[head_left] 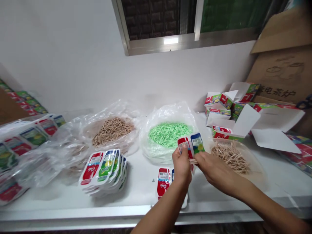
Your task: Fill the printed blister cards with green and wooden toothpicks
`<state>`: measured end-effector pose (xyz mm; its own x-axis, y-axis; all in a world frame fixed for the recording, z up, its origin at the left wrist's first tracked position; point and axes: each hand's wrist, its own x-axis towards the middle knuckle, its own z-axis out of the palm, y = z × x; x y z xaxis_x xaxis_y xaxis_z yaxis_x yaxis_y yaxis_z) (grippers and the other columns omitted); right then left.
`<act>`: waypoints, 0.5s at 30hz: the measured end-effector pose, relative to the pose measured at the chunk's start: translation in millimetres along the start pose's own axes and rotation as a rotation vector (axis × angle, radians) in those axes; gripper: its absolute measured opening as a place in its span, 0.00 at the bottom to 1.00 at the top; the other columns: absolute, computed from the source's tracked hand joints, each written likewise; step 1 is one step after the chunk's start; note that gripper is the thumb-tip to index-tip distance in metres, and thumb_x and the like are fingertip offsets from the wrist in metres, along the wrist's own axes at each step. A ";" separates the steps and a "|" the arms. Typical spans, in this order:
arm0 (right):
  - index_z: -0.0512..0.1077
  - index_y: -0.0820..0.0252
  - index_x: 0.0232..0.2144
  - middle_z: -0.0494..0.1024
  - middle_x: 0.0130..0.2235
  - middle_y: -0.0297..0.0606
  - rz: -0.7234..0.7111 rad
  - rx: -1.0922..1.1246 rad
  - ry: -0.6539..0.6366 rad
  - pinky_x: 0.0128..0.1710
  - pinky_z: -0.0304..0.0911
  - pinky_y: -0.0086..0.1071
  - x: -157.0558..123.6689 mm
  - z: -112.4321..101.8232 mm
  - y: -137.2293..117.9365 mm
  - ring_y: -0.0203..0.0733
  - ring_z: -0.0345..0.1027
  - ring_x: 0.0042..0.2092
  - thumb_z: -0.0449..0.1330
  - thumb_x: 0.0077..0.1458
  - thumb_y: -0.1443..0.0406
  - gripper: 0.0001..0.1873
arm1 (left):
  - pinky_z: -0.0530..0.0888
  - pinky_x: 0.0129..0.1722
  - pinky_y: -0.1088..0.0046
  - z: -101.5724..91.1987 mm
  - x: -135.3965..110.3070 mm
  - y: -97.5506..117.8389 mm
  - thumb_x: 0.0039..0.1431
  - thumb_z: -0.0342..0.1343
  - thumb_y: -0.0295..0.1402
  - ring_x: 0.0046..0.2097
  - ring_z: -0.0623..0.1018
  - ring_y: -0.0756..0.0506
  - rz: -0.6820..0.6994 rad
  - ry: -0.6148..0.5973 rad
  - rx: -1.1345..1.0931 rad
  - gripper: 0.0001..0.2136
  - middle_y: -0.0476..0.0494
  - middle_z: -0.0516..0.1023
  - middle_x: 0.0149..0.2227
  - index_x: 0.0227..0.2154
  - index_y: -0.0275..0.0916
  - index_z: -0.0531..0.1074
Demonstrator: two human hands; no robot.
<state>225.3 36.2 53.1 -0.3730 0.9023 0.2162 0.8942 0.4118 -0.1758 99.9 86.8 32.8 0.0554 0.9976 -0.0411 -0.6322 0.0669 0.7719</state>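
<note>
My left hand [181,167] is closed on a small twin-pocket packet [191,143] with a red label and a blue-green label, held upright above the white table [146,182]. My right hand [208,167] pinches a few tan sticks [193,161] right at the packet's lower edge. Under my left wrist lies another packet [163,182], flat on the table.
A stack of flat packets [104,170] lies front left. Open plastic bags hold brown sticks [113,128], green sticks [169,133] and tan sticks [231,156]. Small printed cartons [231,110] and a cardboard box [280,71] stand at right; bagged packets [21,143] at left.
</note>
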 end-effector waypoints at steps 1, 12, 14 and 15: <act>0.65 0.59 0.33 0.70 0.32 0.39 -0.011 0.021 -0.019 0.34 0.58 0.34 1.2 -2.3 -2.2 0.42 0.64 0.33 0.45 0.58 0.73 0.10 | 0.69 0.29 0.74 -6.9 -3.9 5.0 0.46 0.62 0.42 0.25 0.72 0.50 -0.012 -0.008 0.027 0.14 0.48 0.73 0.22 0.25 0.34 0.71; 0.65 0.54 0.39 0.76 0.37 0.37 0.011 0.283 -0.189 0.39 0.63 0.36 9.2 -18.3 -23.8 0.44 0.71 0.37 0.40 0.65 0.57 0.16 | 0.68 0.26 0.74 -74.8 -31.8 50.6 0.45 0.62 0.48 0.24 0.71 0.49 -0.068 -0.093 0.362 0.19 0.47 0.72 0.20 0.24 0.33 0.75; 0.65 0.54 0.40 0.76 0.38 0.38 0.006 0.283 -0.213 0.40 0.62 0.37 10.1 -20.1 -27.8 0.45 0.71 0.38 0.40 0.65 0.57 0.16 | 0.67 0.26 0.75 -78.2 -35.0 51.6 0.47 0.61 0.48 0.24 0.69 0.49 -0.060 -0.104 0.372 0.19 0.47 0.72 0.20 0.23 0.33 0.75; 0.65 0.54 0.40 0.76 0.39 0.38 0.006 0.282 -0.221 0.40 0.62 0.37 10.4 -22.0 -29.5 0.45 0.70 0.39 0.39 0.65 0.57 0.17 | 0.66 0.26 0.75 -79.6 -36.4 51.9 0.48 0.61 0.47 0.24 0.69 0.50 -0.056 -0.115 0.374 0.19 0.48 0.71 0.20 0.22 0.32 0.75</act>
<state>200.5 30.5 81.7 -0.4398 0.8981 0.0064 0.8047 0.3972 -0.4411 3.5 55.3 23.9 0.1812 0.9828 -0.0349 -0.3013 0.0893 0.9493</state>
